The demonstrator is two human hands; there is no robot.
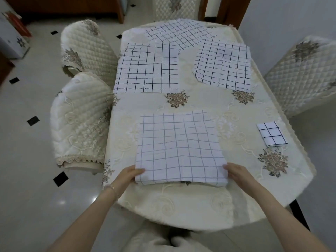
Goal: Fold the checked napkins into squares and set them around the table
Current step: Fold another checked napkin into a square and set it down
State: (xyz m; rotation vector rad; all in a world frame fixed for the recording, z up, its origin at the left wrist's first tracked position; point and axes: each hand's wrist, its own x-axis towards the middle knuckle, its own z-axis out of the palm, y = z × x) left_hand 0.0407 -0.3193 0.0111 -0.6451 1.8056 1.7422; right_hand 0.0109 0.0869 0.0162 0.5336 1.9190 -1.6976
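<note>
A cream embroidered cloth (181, 206) with brown flower motifs covers the surface, its rounded near edge hanging toward the camera. Quilted cream chairs stand around it: two (80, 117) at nine o'clock, one (301, 73) at three o'clock and one (174, 8) at twelve o'clock. The floor (36, 142) is pale glossy tile with small black diamond insets, and dark wooden furniture (72, 6) lines the far wall. No readable writing shows anywhere.

At six o'clock lies a checked napkin (179, 148), white with dark grid lines, spread over the near half of the surface. The left hand (131, 174) grips its near left corner, fingers curled onto the cloth; the right hand (236, 172) grips the near right corner the same way, and the near edge is lifted slightly off the surface.

Three more open napkins lie at the far end: one (147, 68) at ten o'clock, one (225, 64) at two o'clock, one (180, 33) at twelve o'clock partly under the others. A folded napkin square (271, 133) sits at three o'clock near the edge.
</note>
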